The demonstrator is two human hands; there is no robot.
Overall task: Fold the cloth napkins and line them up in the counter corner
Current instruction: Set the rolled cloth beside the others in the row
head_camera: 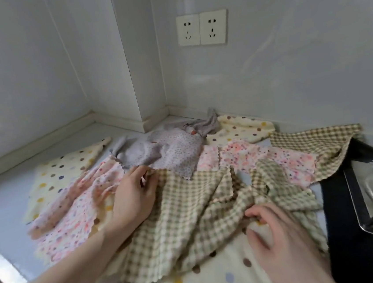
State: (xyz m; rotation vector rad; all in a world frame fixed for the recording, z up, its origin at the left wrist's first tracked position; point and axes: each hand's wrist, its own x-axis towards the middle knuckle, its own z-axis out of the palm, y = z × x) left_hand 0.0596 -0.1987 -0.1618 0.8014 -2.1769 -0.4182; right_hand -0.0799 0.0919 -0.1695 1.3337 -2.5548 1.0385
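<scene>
1. The left hand (134, 193) lies on the heap of napkins, its fingers curled over the far corner of a green checked napkin (189, 221) and pinching that edge.
2. The right hand (281, 242) is at the near right, fingers bent and closed on a bunch of cloth; it seems to be the near edge of the same checked napkin, though a cream fold shows under the fingers and the view is too blurred to be sure.
3. The checked napkin is rumpled and spread between the two hands, on top of the other cloths.
4. A pink flowered napkin (73, 213) lies crumpled under the left hand, over a cream dotted napkin (64, 170) at the left.
5. A grey speckled napkin (165, 150) is bunched in the middle, near the counter corner.
6. Another cream dotted napkin (241, 127) lies flat by the right wall, with a second pink flowered napkin (270, 158) and a second checked napkin (319, 141) just in front of it.
7. A third dotted cloth (218, 281) lies nearest the camera.
8. All lie unfolded on the pale counter (4, 195).
9. A black stove (362, 226) is at the right; a double socket (202, 28) is on the wall.
</scene>
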